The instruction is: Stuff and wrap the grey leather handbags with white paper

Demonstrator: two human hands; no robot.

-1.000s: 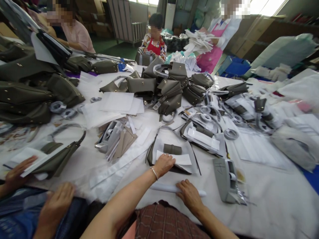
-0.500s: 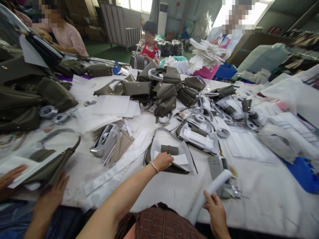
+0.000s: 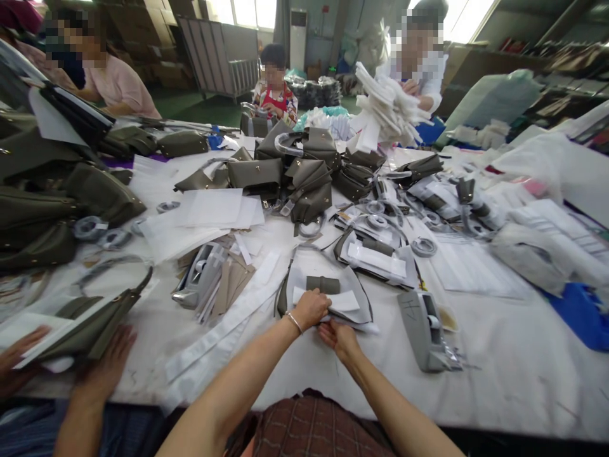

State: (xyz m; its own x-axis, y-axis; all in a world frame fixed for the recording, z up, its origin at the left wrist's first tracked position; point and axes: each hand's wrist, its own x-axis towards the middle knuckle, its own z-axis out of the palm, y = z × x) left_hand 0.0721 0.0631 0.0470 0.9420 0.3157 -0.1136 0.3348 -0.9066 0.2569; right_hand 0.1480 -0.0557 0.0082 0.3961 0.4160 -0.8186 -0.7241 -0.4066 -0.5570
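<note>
An olive handbag (image 3: 284,298) lies on the table in front of me, with white wrapping sheet around it and a folded white strip (image 3: 345,301) across it. My left hand (image 3: 311,307) is closed on the bag's near edge, beside the strip. Just below, my right hand (image 3: 339,336) reaches to the same edge, palm partly up. Its fingers are closed on a white foam sheet (image 3: 370,328), which shows at the bag's near right side; the rest of the sheet is hidden under the bag.
A grey tape dispenser (image 3: 421,330) stands to the right, another (image 3: 200,273) to the left beside brown card strips (image 3: 233,279). Further handbags (image 3: 259,174) and white sheets (image 3: 209,206) cover the back. A co-worker's hands (image 3: 102,362) handle a bag at left.
My right hand has swung left from beside the tape dispenser to the bag's near edge, bringing the rolled white foam sheet with it. My left hand stays on the bag.
</note>
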